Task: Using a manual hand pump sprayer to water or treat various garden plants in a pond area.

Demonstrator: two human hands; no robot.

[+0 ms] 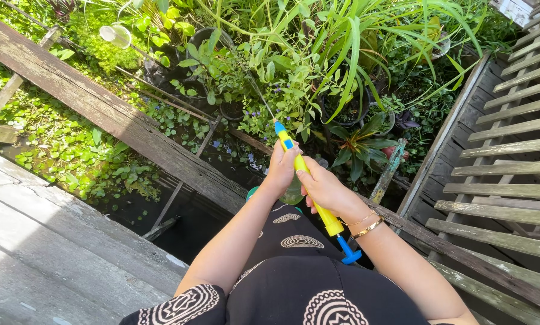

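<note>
A yellow and blue toy water squirter [311,188] points away from me over a wooden rail, and a thin stream leaves its blue tip towards the plants. My left hand [281,168] wraps the front of the yellow tube. My right hand [324,189] grips the tube further back, just ahead of the blue pull handle [348,251]. A clear greenish bottle [293,192] shows between my two hands; which hand holds it is hidden. Gold bangles [366,224] sit on my right wrist.
A weathered wooden rail [125,126] runs diagonally in front of me above dark water with floating leaves [71,156]. Potted green plants [318,66] crowd beyond it. A slatted wooden walkway [510,150] lies to the right, grey boards [53,247] to the left.
</note>
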